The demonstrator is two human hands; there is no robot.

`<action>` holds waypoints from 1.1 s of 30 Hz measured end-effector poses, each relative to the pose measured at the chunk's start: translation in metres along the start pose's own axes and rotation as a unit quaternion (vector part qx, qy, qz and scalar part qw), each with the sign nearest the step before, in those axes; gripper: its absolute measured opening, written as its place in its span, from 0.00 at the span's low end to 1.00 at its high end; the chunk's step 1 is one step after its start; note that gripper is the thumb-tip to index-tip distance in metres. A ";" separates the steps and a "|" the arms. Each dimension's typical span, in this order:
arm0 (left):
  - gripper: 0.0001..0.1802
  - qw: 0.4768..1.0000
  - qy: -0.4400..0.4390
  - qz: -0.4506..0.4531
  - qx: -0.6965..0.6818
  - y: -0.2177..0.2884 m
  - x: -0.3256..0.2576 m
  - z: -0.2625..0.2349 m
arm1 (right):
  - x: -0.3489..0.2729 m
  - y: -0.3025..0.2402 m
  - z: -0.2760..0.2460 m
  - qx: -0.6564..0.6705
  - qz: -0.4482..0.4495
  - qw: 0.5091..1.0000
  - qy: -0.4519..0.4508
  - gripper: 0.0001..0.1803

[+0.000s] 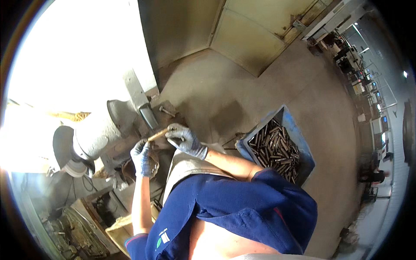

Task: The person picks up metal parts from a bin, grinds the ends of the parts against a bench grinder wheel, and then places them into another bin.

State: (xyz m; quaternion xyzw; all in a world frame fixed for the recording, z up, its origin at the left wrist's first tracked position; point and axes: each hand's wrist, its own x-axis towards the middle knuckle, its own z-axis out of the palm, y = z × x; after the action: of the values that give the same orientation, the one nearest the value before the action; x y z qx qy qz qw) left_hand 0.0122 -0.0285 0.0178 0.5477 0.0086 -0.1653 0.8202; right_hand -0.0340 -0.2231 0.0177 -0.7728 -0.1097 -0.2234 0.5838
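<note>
A short, tan metal rod (pixel 157 135) is held between my two gloved hands, tilted with its right end higher. My left hand (pixel 142 158) is closed around its lower left end. The fingers of my right hand (pixel 184 139) pinch the upper right end. Both gloves are grey and blue, with dark smudges. Just beyond and left of my hands stands a grey bench grinder (pixel 96 135). Its flat guard plate (pixel 136 89) is close to the rod, which seems apart from it. The wheel surface nearest the rod is hidden.
On my right, a blue bin (pixel 300 132) holds many dark metal rods (pixel 275 147). A bolt-like piece (pixel 167 112) lies beside the grinder. Metal panels (pixel 247 34) stand ahead. At lower left is a wooden crate (pixel 119 232). A person (pixel 376 176) is far right.
</note>
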 end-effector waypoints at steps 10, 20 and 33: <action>0.07 1.000 -0.019 0.002 0.010 -0.010 0.008 -0.010 | -0.003 0.000 0.001 0.028 0.045 0.999 0.002 0.06; 0.07 0.999 0.000 0.022 0.037 -0.014 0.006 -0.014 | -0.002 0.003 0.005 0.020 0.031 0.999 0.006 0.07; 0.09 0.997 -0.067 0.020 0.040 -0.016 0.005 -0.018 | -0.015 0.013 0.013 0.084 0.045 0.994 0.047 0.04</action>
State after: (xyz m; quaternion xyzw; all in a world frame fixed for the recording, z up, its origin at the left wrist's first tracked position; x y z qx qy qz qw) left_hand 0.0160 -0.0192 -0.0043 0.5678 -0.0641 -0.1856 0.7994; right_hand -0.0383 -0.2128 -0.0037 -0.7138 -0.0656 -0.2234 0.6605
